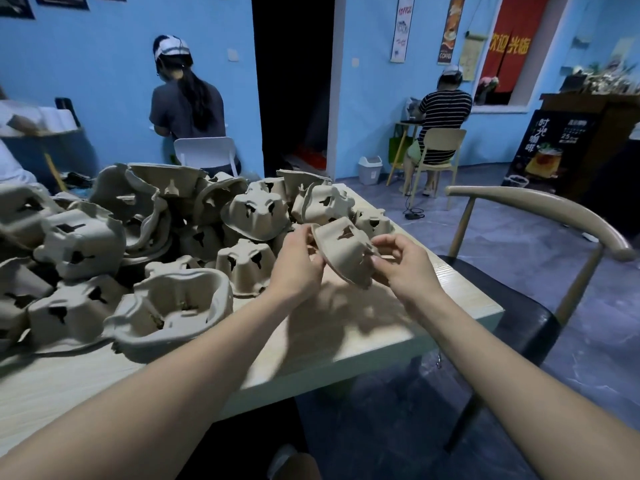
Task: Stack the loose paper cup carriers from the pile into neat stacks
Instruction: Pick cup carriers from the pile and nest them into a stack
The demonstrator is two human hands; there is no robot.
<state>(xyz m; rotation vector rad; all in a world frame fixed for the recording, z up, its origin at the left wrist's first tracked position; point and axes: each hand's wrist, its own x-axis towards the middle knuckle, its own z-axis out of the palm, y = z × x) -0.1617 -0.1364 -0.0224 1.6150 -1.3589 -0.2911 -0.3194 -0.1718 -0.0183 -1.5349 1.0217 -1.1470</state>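
A: Where are the person's hands?

B: Both forearms reach in from 6 o'clock twd the table's right part. The left hand (298, 258) and right hand (401, 263) hold one pulp cup carrier (343, 252) betw. them, raised above the table (363, 327), tilted, underside twd the camera. Left fingers curl on its left rim; right thumb & fingers pinch the right edge.

A: Anything hard to make out?

B: The carrier's inside faces away, not visible. Right fingertips partly hidden behind the rim. The pile of loose carriers (156, 237) runs off the frame at 9 o'clock, so its full extent can't be told; many lie upside down, a few crumpled. One upright carrier (173, 313) sits nearest, at 8 o'clock of the hands.

A: And the surface, the room?

B: Pale wood-grain tabletop, hand shadows under the carrier. A chair (540, 216) w/ curved back at 3 o'clock. Blue walls, dark doorway at 12. Two seated people, backs turned, at 11 and 1 o'clock. Grey floor, small bin (370, 169).
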